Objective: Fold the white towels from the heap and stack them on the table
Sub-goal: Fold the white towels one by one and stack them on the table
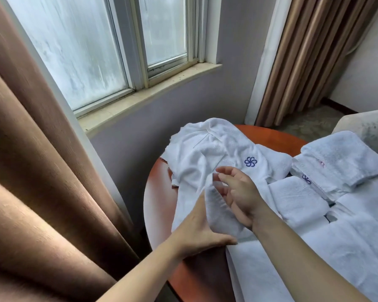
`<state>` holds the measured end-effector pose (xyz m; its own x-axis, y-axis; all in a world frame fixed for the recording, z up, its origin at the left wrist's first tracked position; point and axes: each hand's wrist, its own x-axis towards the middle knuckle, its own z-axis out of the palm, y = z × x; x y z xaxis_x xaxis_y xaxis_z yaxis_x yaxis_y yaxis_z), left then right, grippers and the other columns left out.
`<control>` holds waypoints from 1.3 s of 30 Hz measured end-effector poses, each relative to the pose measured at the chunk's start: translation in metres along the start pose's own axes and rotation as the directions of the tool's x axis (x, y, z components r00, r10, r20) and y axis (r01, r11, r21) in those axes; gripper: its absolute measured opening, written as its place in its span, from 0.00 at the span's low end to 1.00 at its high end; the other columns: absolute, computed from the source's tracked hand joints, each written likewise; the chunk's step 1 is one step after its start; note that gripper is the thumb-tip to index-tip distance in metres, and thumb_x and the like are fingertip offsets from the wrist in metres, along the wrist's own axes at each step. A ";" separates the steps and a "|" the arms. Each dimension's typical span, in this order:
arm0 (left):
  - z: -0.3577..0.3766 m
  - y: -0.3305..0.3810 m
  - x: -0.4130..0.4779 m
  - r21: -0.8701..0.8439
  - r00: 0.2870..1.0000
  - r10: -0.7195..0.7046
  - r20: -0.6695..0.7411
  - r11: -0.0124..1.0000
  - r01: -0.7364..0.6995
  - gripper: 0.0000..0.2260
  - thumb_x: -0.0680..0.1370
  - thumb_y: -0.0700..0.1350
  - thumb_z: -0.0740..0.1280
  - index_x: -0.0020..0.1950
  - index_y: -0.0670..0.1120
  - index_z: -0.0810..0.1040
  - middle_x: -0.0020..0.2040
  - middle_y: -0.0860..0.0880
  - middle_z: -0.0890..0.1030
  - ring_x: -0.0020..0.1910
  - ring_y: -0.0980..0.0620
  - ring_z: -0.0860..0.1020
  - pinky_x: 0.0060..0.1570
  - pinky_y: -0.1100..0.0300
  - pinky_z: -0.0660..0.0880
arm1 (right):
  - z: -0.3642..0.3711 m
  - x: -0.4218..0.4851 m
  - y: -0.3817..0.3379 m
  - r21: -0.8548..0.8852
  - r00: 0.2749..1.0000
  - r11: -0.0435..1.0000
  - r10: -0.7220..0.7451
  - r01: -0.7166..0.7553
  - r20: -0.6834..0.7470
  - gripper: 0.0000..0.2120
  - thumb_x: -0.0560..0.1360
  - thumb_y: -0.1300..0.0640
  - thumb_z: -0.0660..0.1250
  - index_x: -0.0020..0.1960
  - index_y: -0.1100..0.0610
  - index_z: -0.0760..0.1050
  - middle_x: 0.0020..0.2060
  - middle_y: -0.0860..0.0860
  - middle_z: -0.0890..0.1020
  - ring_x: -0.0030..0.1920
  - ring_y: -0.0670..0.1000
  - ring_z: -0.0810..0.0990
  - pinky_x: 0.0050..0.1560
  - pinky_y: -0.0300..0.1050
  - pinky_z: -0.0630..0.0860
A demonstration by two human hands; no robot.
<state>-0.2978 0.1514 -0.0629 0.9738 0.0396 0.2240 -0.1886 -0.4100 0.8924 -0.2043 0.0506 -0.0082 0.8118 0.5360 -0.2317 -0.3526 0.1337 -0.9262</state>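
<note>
1. The left hand (202, 232) reaches in from the lower left and is spread wide. Its thumb lies stretched out across the loose towel (196, 162), and its straight fingers run up behind a raised fold, mostly hidden by the cloth.
2. The right hand (240, 195) hangs just above the left one, with its back toward the camera. Its fingers (228, 171) are parted and loosely bent, with their tips at the edge of the raised fold (blurred there, so I cannot tell whether they pinch it or merely touch it).
3. The loose towel lies rumpled on the far left part of the round reddish-brown table (157, 205), draping down toward both hands.
4. A blue emblem (250, 161), a stitched flower of loops, sits on the towel just beyond the right hand.
5. The folded towels (345, 158) are stacked on the right side of the table. A second blue emblem (306, 179) partly shows on a lower layer, and a faint pink mark (321, 163) on an upper one is too blurred to read.
6. A small tag (174, 179) at the towel's left edge is too small to read.
7. A wide white cloth (347, 247) covers the near right part of the table, under the right forearm.
8. A brown curtain (31, 171) hangs at the left, beside the window (85, 51).
</note>
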 end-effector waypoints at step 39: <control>-0.003 0.017 0.032 0.239 0.968 -0.020 -0.249 0.967 0.082 0.27 0.68 0.51 0.66 0.68 0.52 0.72 0.59 0.54 0.77 0.61 0.56 0.74 0.61 0.67 0.68 | -0.051 0.004 0.027 0.224 0.964 0.960 0.110 -0.166 0.244 0.17 0.76 0.67 0.54 0.56 0.66 0.79 0.54 0.64 0.81 0.52 0.56 0.81 0.57 0.47 0.75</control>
<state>-0.2699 0.1487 -0.0397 0.9152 0.2731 0.2962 -0.0725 -0.6117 0.7878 -0.1864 0.0137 -0.0494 0.6302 0.7343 -0.2524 -0.5777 0.2262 -0.7843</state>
